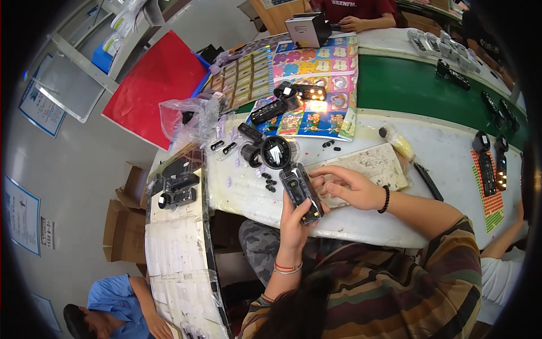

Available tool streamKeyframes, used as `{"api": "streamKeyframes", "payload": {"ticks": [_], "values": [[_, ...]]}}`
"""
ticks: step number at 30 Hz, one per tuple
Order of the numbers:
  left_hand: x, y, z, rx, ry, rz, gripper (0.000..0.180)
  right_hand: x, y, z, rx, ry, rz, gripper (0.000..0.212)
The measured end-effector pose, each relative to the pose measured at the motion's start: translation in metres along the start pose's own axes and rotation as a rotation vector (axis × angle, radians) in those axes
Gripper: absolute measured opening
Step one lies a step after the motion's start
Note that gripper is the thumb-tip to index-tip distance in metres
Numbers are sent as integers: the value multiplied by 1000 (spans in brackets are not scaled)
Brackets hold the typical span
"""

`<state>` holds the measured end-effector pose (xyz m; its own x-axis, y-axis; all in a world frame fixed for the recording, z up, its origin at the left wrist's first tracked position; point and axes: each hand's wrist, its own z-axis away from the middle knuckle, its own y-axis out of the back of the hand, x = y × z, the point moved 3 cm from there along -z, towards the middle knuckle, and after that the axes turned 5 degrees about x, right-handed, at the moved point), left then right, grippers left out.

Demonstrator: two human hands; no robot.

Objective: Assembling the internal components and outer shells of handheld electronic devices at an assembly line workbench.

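Note:
My left hand (294, 217) is wrapped round the long body of a black handheld device (298, 183). It looks like a small folding fan, with a round head tilted off its far end. The body's face points up and shows dark inner parts. Beside it, my right hand (358, 191) has its fingers loosely stretched toward the body's right side; whether they touch it is hard to see. Just beyond the round head lie more black device parts (250, 153). Small black pieces (270, 182) are scattered on the white worktop (248, 198) to the left.
A stained pale board (370, 169) lies under my right hand, with a yellow-wrapped tool (400, 144) and a black-handled tool (428, 181) near it. Farther off, a black device (291, 99) with lights rests on colourful sheets (339, 68). Other people sit around the green-and-white bench.

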<state>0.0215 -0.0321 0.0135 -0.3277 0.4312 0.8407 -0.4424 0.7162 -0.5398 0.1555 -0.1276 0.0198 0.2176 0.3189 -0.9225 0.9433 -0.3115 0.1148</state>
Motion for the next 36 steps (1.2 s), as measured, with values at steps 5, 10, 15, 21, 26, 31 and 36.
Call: {"api": "streamKeyframes", "payload": {"ticks": [5,10,15,21,26,31,36], "values": [[23,33,15,97,-128,28,47,14,-1,-2,35,-257,-134,31],[76,71,21,448,-458,-181,40,14,-3,-1,1,-274,-117,27],[78,86,25,560,-499,-332,45,8,-3,0,1,-294,-37,26],[93,115,31,698,-473,-101,40,12,-4,-2,-59,-266,-2,25],[131,194,49,956,-730,129,39,11,-6,-2,-73,-251,13,25],[102,217,28,916,-721,136,32,12,-4,-2,-80,-201,110,24],[103,146,-64,554,-678,-954,40,10,-1,0,-85,-128,242,25]]}}
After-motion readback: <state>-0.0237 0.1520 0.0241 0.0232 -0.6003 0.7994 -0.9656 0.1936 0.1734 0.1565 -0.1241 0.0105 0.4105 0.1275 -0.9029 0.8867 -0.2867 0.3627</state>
